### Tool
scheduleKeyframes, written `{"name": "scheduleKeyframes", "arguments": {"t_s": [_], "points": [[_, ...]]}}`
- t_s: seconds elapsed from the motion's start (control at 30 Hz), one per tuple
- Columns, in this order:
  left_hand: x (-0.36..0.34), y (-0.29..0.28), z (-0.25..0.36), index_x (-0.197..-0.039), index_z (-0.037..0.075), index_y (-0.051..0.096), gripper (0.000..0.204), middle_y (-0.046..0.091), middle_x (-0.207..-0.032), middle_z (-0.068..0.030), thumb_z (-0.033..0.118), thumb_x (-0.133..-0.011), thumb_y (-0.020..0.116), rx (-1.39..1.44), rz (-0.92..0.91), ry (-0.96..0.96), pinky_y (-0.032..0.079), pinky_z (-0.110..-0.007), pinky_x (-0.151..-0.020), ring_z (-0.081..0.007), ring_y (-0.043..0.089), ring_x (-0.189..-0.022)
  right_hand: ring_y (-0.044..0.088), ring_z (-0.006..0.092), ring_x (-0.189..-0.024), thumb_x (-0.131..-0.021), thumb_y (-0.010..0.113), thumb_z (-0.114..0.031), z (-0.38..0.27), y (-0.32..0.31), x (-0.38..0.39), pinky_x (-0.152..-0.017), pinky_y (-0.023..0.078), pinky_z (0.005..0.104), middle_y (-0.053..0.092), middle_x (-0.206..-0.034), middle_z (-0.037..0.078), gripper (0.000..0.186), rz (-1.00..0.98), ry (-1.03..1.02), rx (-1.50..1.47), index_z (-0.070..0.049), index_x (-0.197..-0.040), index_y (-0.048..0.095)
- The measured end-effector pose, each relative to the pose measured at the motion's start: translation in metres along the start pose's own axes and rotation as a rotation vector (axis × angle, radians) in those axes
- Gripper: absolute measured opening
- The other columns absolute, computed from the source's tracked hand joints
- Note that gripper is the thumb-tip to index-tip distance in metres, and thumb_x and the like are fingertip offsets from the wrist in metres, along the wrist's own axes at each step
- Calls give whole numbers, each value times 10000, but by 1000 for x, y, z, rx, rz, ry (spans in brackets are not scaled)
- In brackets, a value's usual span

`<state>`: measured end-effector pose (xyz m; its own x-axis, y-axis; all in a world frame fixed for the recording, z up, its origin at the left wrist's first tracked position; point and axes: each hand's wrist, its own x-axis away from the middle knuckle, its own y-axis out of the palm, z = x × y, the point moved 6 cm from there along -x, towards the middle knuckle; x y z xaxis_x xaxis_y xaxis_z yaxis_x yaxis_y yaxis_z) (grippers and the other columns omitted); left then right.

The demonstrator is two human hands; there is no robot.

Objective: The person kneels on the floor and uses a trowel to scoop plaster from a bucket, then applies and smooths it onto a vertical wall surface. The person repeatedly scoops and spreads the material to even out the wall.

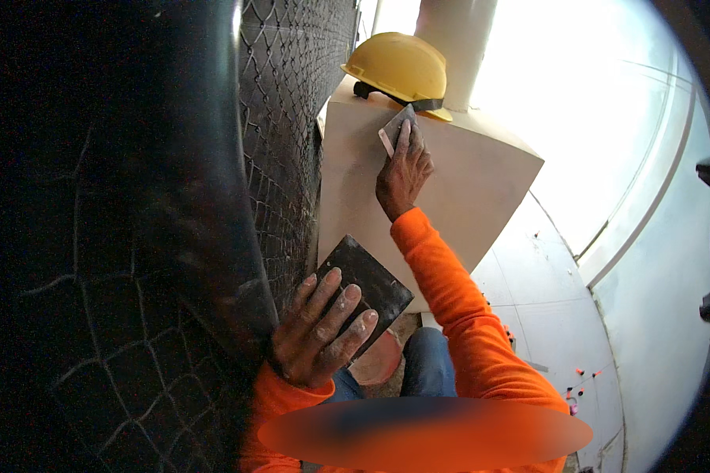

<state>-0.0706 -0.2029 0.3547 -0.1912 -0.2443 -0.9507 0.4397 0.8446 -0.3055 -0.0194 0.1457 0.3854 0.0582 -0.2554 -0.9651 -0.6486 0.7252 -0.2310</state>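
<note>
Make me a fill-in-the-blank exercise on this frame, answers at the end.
1. The hard hat on the pale block is ____.
2. While the left fingers lie across the dark board, the small grey tool is in the ____ hand.
3. Both sleeves are ____.
Missing words: yellow; right; orange.

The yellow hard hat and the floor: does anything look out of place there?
Perhaps the yellow hard hat: it sits on the pale block, not a head, close to the flat scraper in the right hand. Small orange bits also lie scattered on the floor.
</note>
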Motion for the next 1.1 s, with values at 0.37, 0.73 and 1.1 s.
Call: {"name": "scheduleKeyframes", "arguments": {"t_s": [0.37, 0.73, 1.1], "points": [[-3, -5, 2, -1297, 145, 604, 361, 616, -1411, -141, 131, -951, 706, 37, -38, 11, 474, -578, -1111, -413, 590, -1322, 392, 322, -1372, -920, 588, -204, -90, 83, 67, -1046, 341, 552, 401, -1558, 112, 708, -92, -211, 101, -129, -1589, 370], [-6, -4, 5, -1324, 130, 573, 459, 614, -1409, -146, 62, -907, 752, 44, -56, -20, 493, -615, -1075, -430, 591, -1313, 453, 374, -1352, -915, 574, -107, 7, 20, 107, -1075, 368, 561, 400, -1604, 132, 711, -318, 214, -28, -196, -1596, 390], [-3, -2, 5, -1318, 146, 546, 446, 599, -1422, -130, 50, -925, 734, -6, -76, -7, 504, -618, -1063, -433, 602, -1298, 394, 380, -1394, -926, 575, -158, 17, 57, 76, -1151, 315, 575, 376, -1611, 114, 679, 67, -2, 210, -253, -1580, 420]]}}
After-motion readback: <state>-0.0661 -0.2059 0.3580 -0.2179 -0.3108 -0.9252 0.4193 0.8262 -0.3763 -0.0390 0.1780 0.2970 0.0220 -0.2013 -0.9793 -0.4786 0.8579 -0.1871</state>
